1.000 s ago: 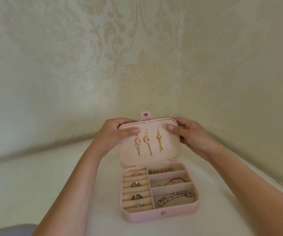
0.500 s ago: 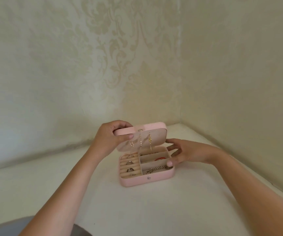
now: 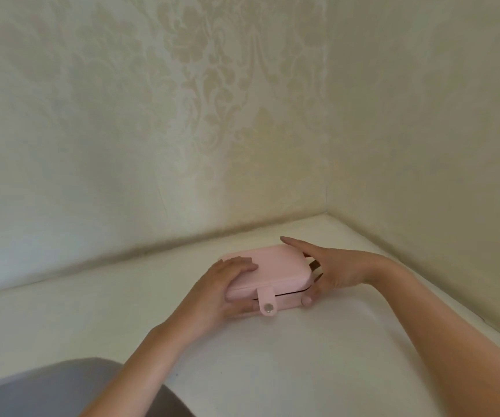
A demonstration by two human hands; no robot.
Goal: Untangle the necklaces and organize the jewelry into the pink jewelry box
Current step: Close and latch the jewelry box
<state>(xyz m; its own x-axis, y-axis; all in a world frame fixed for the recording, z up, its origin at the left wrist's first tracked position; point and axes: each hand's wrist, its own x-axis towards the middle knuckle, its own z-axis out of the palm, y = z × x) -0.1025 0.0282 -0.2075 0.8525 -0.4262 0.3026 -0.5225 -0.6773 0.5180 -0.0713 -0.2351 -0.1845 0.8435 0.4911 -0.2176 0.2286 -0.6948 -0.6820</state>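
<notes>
The pink jewelry box (image 3: 276, 266) lies closed on the white surface near the corner of the room. Its strap with a metal snap (image 3: 268, 305) hangs down over the front side. My left hand (image 3: 215, 293) grips the box's left end, with fingers on the lid and the thumb along the front base. My right hand (image 3: 336, 272) clasps the right end, with the index finger stretched along the lid's back edge and the thumb at the front right corner. No jewelry shows; the lid hides the inside.
The white surface (image 3: 303, 356) runs into a corner between two patterned cream walls (image 3: 327, 212) just behind and to the right of the box. Grey fabric (image 3: 47, 389) shows at the bottom left.
The lid, upright a second ago and half lowered after that, is now down on the box. My right hand moved from the lid to the box's right end. The view sits farther back.
</notes>
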